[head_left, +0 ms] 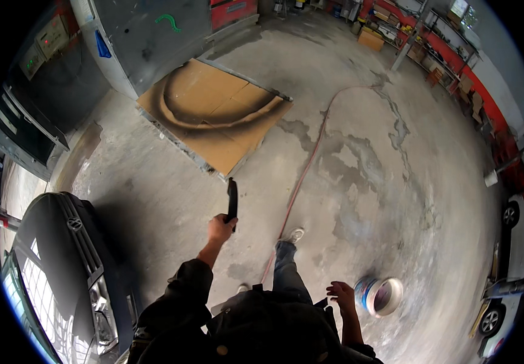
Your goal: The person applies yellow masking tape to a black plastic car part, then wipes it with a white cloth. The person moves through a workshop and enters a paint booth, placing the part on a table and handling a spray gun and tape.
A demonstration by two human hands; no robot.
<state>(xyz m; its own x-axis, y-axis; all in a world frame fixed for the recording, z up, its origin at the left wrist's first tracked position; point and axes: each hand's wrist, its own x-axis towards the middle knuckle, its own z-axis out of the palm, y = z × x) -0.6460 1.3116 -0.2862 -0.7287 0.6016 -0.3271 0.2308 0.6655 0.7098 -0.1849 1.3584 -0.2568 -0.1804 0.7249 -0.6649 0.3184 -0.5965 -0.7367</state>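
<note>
My left hand (219, 229) is closed around one end of a slim, slightly curved black piece (232, 200), held upright out in front of me. Its exact kind cannot be made out. The far tip lies close in view to the near corner of a flat brown cardboard sheet (238, 145), which bears a dark, sooty-looking curved band. Low on the right, my right hand (341, 293) has its fingers partly bent and apart, with nothing visible in them. Beside it in view stands a round white bucket (387, 297) with a coloured side.
A red hose (310, 161) runs along the stained concrete floor past my shoe (296, 235). At left stands a dark car (62, 261). Grey metal doors (147, 36) rise behind the cardboard. Shelves with boxes (371, 38) line the far right wall; more vehicles (507, 261) stand at right.
</note>
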